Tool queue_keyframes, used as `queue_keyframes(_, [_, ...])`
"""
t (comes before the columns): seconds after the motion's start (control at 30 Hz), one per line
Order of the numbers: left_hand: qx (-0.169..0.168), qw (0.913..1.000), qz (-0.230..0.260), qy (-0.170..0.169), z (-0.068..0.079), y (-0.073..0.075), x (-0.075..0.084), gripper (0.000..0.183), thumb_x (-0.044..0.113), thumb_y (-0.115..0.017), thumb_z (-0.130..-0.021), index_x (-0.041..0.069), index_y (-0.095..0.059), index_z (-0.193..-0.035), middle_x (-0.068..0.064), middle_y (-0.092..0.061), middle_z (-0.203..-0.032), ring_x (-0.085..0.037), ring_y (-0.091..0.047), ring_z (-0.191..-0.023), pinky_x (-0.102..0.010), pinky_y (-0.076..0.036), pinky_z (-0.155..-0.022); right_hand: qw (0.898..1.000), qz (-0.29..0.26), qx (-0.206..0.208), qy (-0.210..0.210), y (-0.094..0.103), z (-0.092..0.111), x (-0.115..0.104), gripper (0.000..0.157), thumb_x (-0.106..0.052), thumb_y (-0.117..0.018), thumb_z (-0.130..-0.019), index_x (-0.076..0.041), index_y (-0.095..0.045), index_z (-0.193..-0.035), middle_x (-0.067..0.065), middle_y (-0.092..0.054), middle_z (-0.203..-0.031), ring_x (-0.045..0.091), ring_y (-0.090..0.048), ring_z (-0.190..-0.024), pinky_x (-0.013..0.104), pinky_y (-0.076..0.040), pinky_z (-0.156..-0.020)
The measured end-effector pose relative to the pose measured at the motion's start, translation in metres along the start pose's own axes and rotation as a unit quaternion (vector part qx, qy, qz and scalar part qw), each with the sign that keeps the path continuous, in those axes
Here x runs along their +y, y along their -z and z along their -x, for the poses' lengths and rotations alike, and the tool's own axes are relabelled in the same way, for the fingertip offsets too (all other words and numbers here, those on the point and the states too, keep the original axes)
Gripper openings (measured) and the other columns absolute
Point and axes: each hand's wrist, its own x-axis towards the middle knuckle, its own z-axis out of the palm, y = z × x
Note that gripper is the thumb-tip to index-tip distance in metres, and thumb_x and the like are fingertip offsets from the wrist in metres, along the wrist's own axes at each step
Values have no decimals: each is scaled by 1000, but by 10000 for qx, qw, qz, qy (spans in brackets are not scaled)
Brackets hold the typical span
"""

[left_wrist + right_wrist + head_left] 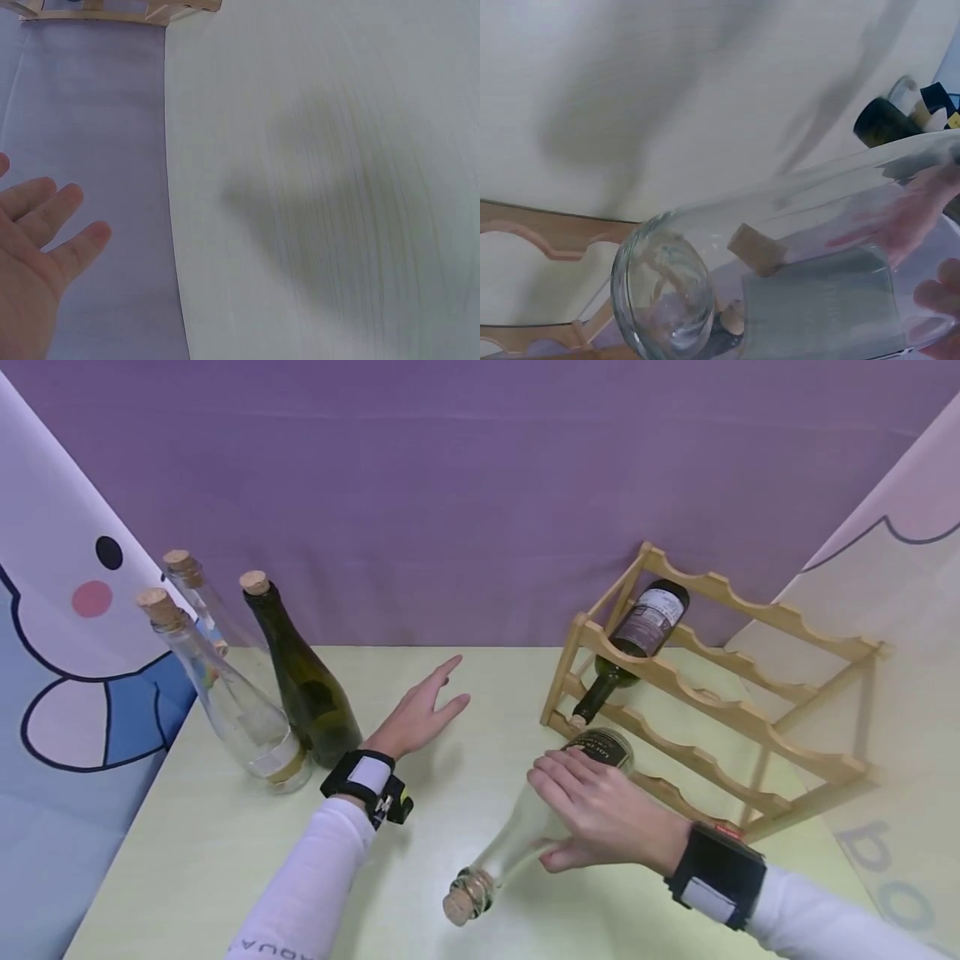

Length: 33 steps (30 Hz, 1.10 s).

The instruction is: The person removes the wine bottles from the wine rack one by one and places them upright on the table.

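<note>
My right hand (600,810) grips a clear glass bottle (517,831) around its body. The bottle is tilted, its corked neck pointing down toward me and its dark-labelled base toward the wooden wine rack (757,727). In the right wrist view, the clear bottle (810,191) fills much of the lower right, with the rack (570,236) beyond its base. My left hand (416,714) is held over the table with fingers extended and nothing in it. The left wrist view shows this hand's fingers (75,251) spread apart.
A dark wine bottle (645,622) lies in the rack's upper left slot, neck toward me. On the table's left stand a corked green bottle (307,685) and two corked clear bottles, the nearer one (232,693) close beside the green. A purple backdrop (450,518) rises behind the table.
</note>
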Motion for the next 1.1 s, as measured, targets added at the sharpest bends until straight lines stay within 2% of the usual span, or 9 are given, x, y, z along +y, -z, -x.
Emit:
queue_keyframes(0.13, [24,10000,2,-11,1,2,-1,67,44,-47,-98,24,-18,-156,-8,-26,-161,-29,-35,-140,-58,-31,-113,9999,-63,39,-84,-6,-4,0,77,-58,-74,-55,3,-62,-100,16,-74,-89,30,-70,-83,44,-62,-71])
queue_keyframes(0.47, [55,9999,74,46,1,2,-8,67,42,-48,-98,25,-18,-156,-9,-26,-161,-30,-35,-140,-58,-32,-112,9990,-265,-171,-311,-15,-9,-1,78,-59,-72,-57,3,-62,-104,15,-75,-92,28,-71,-85,40,-62,-73])
queue_keyframes(0.7, [107,9999,19,35,2,3,-9,67,43,-47,-98,23,-19,-155,-10,-28,-160,-30,-35,-139,-58,-33,-112,9974,-355,-289,-552,-27,-17,0,80,-60,-72,-57,1,-61,-107,14,-75,-98,27,-70,-88,37,-63,-68])
queue_keyframes(0.87, [200,9998,38,13,3,5,-11,66,41,-49,-98,22,-20,-155,-13,-31,-158,-31,-37,-138,-58,-33,-112,9971,-443,-390,-489,-37,-26,8,77,-57,-71,-61,1,-60,-111,16,-73,-103,28,-69,-93,37,-63,-72])
queue_keyframes(1.1, [326,9992,93,-191,3,7,-14,66,39,-50,-98,16,-24,-154,-20,-39,-153,-34,-39,-136,-57,-33,-112,9969,-495,-455,-416,-47,-37,25,76,-50,-73,-65,4,-58,-115,19,-71,-110,31,-67,-101,39,-61,-80])
